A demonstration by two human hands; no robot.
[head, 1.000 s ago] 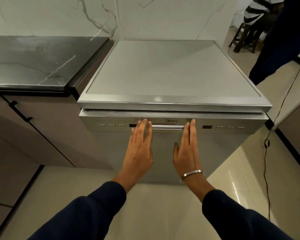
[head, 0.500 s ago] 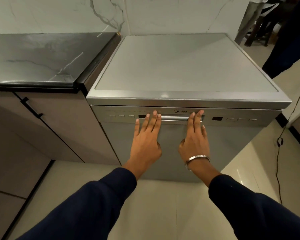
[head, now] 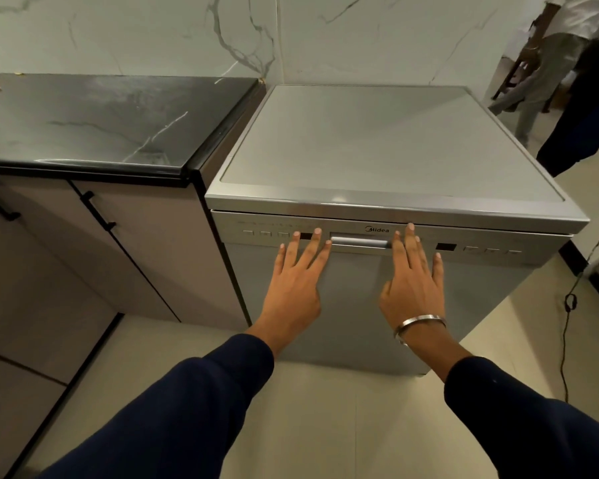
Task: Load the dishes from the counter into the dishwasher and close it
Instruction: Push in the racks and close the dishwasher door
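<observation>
White marble-veined wall panels (head: 153, 32) backed the work area, and pale floor tiles (head: 325, 426) ran beneath it. On the left stood a black stone counter (head: 101, 122) with faint white veining; a few small crumbs lay at its far left corner. Below it were grey-brown cabinet fronts (head: 146, 243) fitted with black bar handles. Just beside the counter's right end stood the dishwasher (head: 395, 146), a silver freestanding unit marked Midea, its flat top bare. Its door (head: 353, 305) was upright and seated flush under the top edge, with the control strip and the recessed door handle (head: 360, 243) facing the person.

Both hands were laid flat against the upper door. The left hand (head: 296, 281) sat left of the handle, fingers straight and slightly fanned, tips reaching the control strip. The right hand (head: 414, 281) sat at the handle's right end, fingers likewise straight and spread, the longest tip touching the strip just under the top edge. Neither hand gripped anything. A silver bangle (head: 419, 324) circled the right wrist, and dark navy sleeves (head: 187, 409) covered both forearms.

A black cable (head: 567, 312) trailed across the floor to the right of the machine. At the upper right, parts of other persons were visible, one in light trousers (head: 547, 63).
</observation>
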